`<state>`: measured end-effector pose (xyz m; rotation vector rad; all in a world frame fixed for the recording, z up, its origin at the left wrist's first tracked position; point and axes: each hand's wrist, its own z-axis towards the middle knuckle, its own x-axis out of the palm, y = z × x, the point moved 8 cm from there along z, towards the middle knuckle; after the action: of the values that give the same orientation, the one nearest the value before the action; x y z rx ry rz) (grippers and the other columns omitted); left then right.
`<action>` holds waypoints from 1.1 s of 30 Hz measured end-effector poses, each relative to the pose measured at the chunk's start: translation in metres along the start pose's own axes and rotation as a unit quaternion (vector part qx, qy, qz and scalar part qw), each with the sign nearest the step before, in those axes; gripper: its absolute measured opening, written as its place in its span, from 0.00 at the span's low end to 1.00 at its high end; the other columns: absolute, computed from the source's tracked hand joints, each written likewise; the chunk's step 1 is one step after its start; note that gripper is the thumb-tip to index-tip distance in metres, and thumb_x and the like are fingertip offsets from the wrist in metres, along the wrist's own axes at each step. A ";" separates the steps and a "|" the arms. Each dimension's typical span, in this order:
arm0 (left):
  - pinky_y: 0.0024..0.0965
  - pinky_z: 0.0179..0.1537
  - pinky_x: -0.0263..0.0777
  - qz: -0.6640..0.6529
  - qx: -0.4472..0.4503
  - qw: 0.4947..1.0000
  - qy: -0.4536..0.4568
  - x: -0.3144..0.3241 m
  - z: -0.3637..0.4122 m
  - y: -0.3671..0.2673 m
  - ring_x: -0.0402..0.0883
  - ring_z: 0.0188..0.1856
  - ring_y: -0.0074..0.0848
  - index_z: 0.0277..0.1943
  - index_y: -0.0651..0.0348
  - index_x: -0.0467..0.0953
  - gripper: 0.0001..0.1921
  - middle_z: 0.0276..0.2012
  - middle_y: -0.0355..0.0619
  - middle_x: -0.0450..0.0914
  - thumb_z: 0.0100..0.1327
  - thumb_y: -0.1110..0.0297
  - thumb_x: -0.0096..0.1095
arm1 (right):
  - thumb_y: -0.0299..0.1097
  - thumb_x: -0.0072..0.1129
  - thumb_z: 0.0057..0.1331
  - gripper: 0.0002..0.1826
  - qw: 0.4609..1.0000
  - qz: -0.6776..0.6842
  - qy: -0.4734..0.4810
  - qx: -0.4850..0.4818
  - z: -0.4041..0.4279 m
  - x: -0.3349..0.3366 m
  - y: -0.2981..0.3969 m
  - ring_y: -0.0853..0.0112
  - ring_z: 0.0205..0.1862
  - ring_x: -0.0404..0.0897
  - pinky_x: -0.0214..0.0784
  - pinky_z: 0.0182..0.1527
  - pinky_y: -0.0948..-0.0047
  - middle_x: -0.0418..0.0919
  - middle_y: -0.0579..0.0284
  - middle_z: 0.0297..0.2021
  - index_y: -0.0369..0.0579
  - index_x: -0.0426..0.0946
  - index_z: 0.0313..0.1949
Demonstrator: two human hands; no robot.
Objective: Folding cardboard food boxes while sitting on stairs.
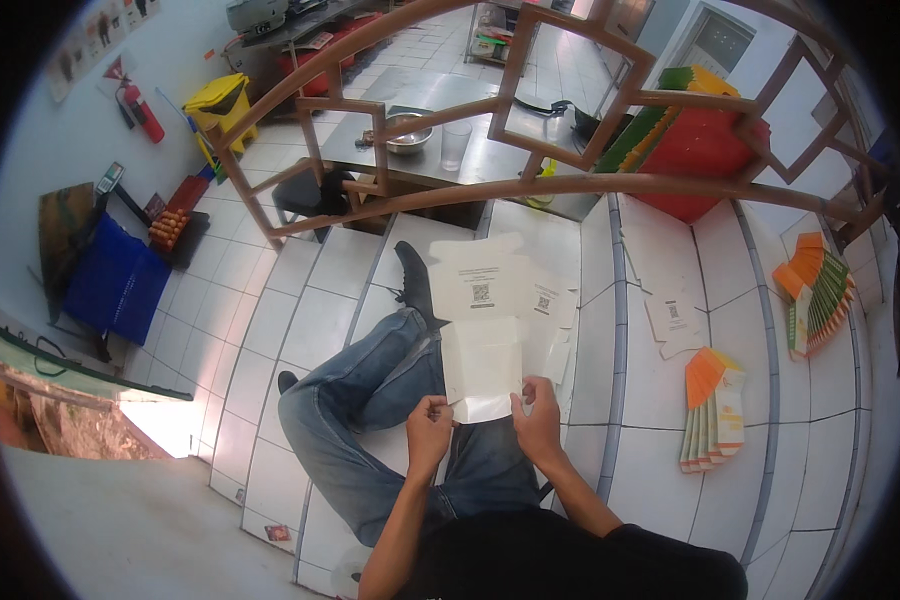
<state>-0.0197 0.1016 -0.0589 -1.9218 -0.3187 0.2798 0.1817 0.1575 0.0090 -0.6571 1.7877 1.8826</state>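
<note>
An unfolded white cardboard box blank (484,352) lies over my lap and reaches away from me, with a printed code on its far panel. My left hand (429,431) pinches its near left corner. At the near right corner, the fingers of my right hand (538,421) grip the edge. The near flap between my hands is bent up a little. More flat white blanks (551,315) lie on the tiled step just right of it, partly under it. Another white blank (673,319) rests on a step further right.
Fanned orange, green and white cartons (714,412) lie on the right steps, with a second fan (814,296) further up. A brown metal railing (435,196) crosses ahead. Beyond it, a steel table (420,94) holds a metal bowl (408,135) and a clear cup (456,144).
</note>
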 end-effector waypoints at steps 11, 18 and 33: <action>0.28 0.42 0.74 -0.008 0.006 0.992 0.123 0.024 -0.015 0.005 0.82 0.42 0.26 0.56 0.71 0.70 0.19 0.40 0.49 0.82 0.63 0.75 0.59 | 0.41 0.71 0.54 0.22 0.929 -0.243 0.173 -0.219 -0.031 0.024 0.044 0.53 0.59 0.63 0.53 0.59 0.46 0.70 0.57 0.55 0.54 0.81 0.49; 0.34 0.43 0.75 0.076 0.013 0.987 0.139 0.025 -0.004 0.009 0.82 0.38 0.30 0.52 0.70 0.75 0.17 0.36 0.50 0.84 0.64 0.68 0.58 | 0.37 0.70 0.56 0.15 0.926 -0.264 0.086 -0.255 -0.048 0.019 0.063 0.53 0.57 0.63 0.52 0.58 0.50 0.71 0.60 0.55 0.56 0.84 0.44; 0.26 0.36 0.81 -0.087 0.007 0.994 0.061 0.021 -0.007 -0.006 0.82 0.34 0.22 0.42 0.71 0.78 0.12 0.35 0.45 0.82 0.71 0.67 0.60 | 0.30 0.62 0.66 0.10 0.986 0.072 0.145 -0.039 -0.033 0.022 0.017 0.65 0.30 0.80 0.72 0.35 0.70 0.82 0.53 0.33 0.41 0.82 0.45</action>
<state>0.0014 0.1048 -0.0517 -1.8746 -0.3981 0.0487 0.1547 0.1235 0.0066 -0.8910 1.9952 2.0472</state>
